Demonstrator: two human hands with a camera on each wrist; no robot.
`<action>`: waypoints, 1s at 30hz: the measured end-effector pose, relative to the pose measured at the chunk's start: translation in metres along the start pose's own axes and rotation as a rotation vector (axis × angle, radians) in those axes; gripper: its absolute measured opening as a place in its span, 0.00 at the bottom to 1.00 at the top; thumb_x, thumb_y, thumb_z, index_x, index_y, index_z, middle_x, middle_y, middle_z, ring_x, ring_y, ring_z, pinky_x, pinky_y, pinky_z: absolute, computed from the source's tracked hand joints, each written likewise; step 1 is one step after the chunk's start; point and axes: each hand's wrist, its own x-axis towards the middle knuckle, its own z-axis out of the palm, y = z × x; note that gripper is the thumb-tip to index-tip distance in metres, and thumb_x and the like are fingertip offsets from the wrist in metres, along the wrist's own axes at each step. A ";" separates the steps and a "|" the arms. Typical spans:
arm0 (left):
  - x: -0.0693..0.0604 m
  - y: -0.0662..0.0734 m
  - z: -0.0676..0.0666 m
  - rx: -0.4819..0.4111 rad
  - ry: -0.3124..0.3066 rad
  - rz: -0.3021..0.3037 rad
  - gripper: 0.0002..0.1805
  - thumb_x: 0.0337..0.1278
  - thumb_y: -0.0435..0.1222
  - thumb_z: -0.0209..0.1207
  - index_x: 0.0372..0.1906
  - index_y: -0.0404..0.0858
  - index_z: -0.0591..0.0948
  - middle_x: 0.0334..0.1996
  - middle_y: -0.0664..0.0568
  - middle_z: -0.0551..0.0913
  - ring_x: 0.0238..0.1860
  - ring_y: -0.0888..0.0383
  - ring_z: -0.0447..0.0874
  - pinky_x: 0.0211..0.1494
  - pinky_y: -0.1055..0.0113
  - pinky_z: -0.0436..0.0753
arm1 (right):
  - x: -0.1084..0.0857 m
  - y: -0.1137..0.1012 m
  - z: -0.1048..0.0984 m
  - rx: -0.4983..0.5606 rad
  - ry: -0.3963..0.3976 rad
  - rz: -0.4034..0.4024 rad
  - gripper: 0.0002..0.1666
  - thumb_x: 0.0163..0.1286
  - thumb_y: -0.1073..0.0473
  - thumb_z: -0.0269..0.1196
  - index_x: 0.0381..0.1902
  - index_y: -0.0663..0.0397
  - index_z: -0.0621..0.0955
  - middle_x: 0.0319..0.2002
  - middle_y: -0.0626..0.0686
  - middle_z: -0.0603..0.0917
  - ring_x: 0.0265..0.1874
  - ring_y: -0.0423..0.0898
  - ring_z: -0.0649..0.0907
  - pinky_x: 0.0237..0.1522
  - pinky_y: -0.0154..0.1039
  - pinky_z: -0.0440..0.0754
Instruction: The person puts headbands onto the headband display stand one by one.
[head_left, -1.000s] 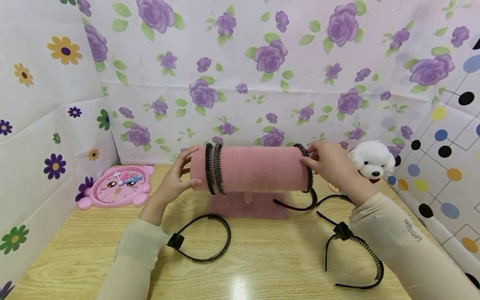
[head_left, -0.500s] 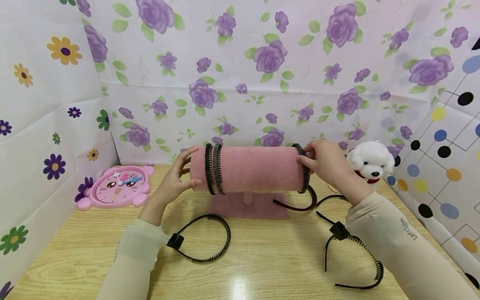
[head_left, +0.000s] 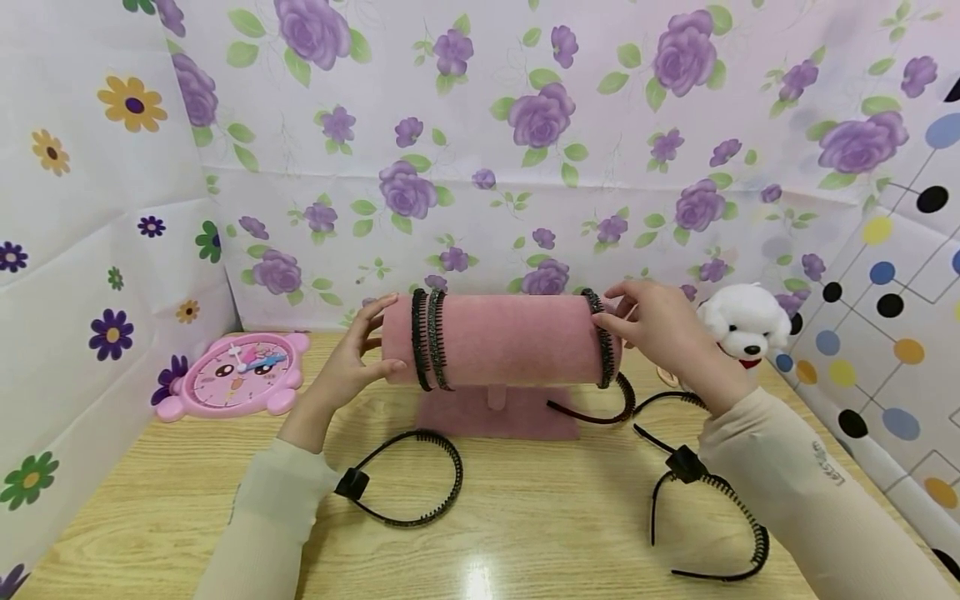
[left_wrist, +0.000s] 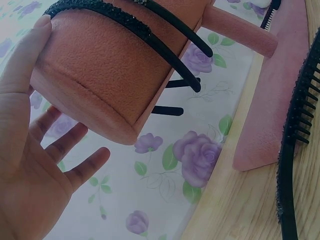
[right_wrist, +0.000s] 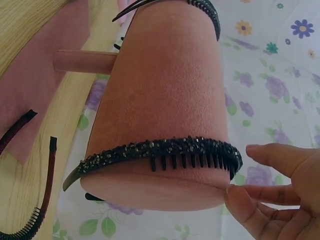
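A pink velvet T-bar display stand [head_left: 517, 337] stands mid-table. Two black toothed headbands [head_left: 435, 340] sit side by side round its left part. My left hand [head_left: 347, 360] holds the bar's left end, thumb in front and a fingertip at the top; the left wrist view shows other fingers spread off it. A glittery black toothed headband [right_wrist: 170, 148] rides round the bar near its right end. My right hand [head_left: 660, 321] is beside that headband; the right wrist view shows one fingertip just apart from it and another at the bar's end edge.
A headband with a black tag [head_left: 453, 475] lies front left. At right lie a dark red headband [head_left: 626, 400], partly under the bar, and other black headbands [head_left: 757, 533]. A pink clock [head_left: 238, 375] is at left, a white plush dog [head_left: 746, 321] at right.
The glittery headband has slid a little left from the bar's right end, leaving more pink showing beyond it. The right hand's fingers have loosened from it. The left hand stays put.
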 end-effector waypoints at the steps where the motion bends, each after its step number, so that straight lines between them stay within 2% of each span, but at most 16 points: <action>1: 0.000 0.000 0.000 0.001 0.000 0.001 0.44 0.55 0.31 0.64 0.74 0.45 0.55 0.76 0.48 0.50 0.73 0.39 0.52 0.66 0.40 0.62 | 0.000 0.001 0.000 -0.003 0.004 -0.006 0.26 0.68 0.48 0.61 0.56 0.62 0.77 0.39 0.59 0.85 0.29 0.47 0.86 0.31 0.40 0.81; 6: 0.000 0.000 0.000 0.001 0.002 0.005 0.44 0.54 0.30 0.64 0.74 0.45 0.55 0.76 0.48 0.50 0.73 0.39 0.53 0.66 0.41 0.62 | -0.002 0.004 -0.003 -0.024 0.021 -0.074 0.27 0.67 0.48 0.62 0.56 0.61 0.77 0.43 0.61 0.83 0.39 0.53 0.84 0.39 0.48 0.82; 10: 0.000 0.000 0.000 0.003 0.005 -0.001 0.44 0.54 0.31 0.64 0.74 0.46 0.55 0.76 0.49 0.51 0.73 0.39 0.53 0.66 0.40 0.62 | -0.002 0.009 -0.003 -0.028 0.003 -0.160 0.27 0.64 0.50 0.66 0.56 0.59 0.78 0.47 0.60 0.82 0.45 0.55 0.82 0.46 0.51 0.81; 18: 0.000 -0.002 0.000 -0.001 0.001 0.001 0.44 0.55 0.32 0.65 0.74 0.45 0.55 0.77 0.49 0.50 0.74 0.39 0.52 0.66 0.40 0.62 | -0.001 0.015 0.000 -0.084 -0.076 -0.286 0.37 0.57 0.52 0.71 0.63 0.54 0.73 0.62 0.61 0.73 0.62 0.60 0.72 0.61 0.60 0.70; 26: 0.000 -0.001 -0.001 0.000 -0.001 0.000 0.44 0.55 0.33 0.65 0.74 0.45 0.55 0.76 0.49 0.50 0.73 0.39 0.52 0.66 0.40 0.62 | -0.001 0.020 0.001 -0.113 -0.196 -0.323 0.47 0.55 0.51 0.73 0.71 0.46 0.66 0.74 0.59 0.59 0.72 0.64 0.58 0.67 0.65 0.60; 30: 0.000 -0.001 -0.001 0.002 -0.001 0.001 0.44 0.55 0.33 0.65 0.74 0.46 0.55 0.76 0.49 0.50 0.74 0.39 0.52 0.66 0.39 0.62 | -0.001 0.021 0.002 -0.141 -0.205 -0.311 0.47 0.55 0.52 0.73 0.71 0.45 0.66 0.74 0.60 0.58 0.72 0.65 0.58 0.67 0.67 0.58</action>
